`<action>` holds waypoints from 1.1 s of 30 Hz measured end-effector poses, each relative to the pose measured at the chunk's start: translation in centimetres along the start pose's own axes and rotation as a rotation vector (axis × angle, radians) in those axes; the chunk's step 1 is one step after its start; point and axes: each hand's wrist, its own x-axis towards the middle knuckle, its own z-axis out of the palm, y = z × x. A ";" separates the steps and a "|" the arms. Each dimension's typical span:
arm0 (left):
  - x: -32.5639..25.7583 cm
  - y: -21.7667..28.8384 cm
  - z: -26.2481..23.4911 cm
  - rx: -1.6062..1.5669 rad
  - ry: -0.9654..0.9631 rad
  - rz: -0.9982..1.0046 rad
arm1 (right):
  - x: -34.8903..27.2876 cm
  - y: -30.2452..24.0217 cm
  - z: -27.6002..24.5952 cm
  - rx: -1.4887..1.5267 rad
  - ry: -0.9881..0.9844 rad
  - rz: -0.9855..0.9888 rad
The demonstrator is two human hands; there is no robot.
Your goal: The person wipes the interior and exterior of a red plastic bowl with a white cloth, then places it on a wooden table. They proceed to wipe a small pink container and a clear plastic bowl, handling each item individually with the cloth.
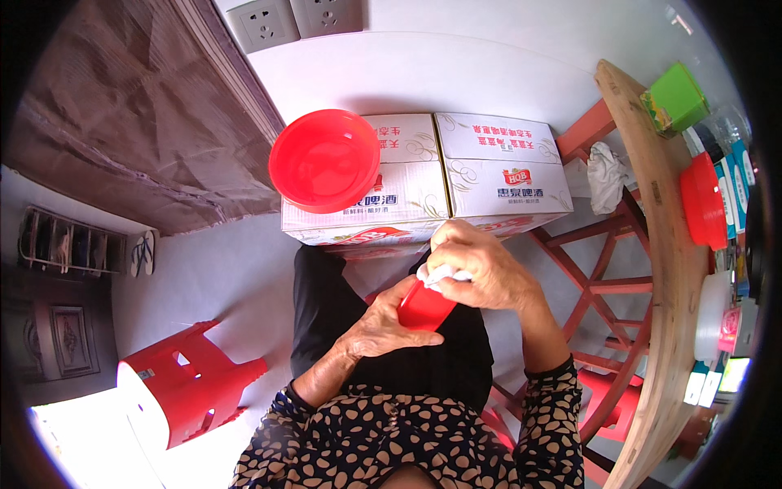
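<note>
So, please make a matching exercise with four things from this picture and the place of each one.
Things:
1. red bowl
2. red cup
3. red stool
4. green box

Places:
A. on the floor, lying on its side
B. on the wooden table at the right
C. on top of the cardboard boxes
D. between the left hand and right hand

Pairs: 1-C, 2-D, 3-A, 4-B

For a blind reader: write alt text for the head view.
A seated person's left hand holds a red cup while the right hand presses a white cloth into it. Ahead, a red bowl rests on cardboard boxes.
</note>
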 end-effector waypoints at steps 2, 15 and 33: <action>0.3 0.0 -0.3 0.115 -0.019 -0.034 | 0.3 -1.3 1.1 -0.188 0.056 -0.041; 0.1 -0.7 -0.6 0.062 0.087 0.136 | 0.9 0.9 1.9 -0.144 0.449 0.026; 0.5 -1.9 -2.2 -0.182 0.133 0.228 | 0.6 -2.8 6.4 -0.405 0.378 -0.156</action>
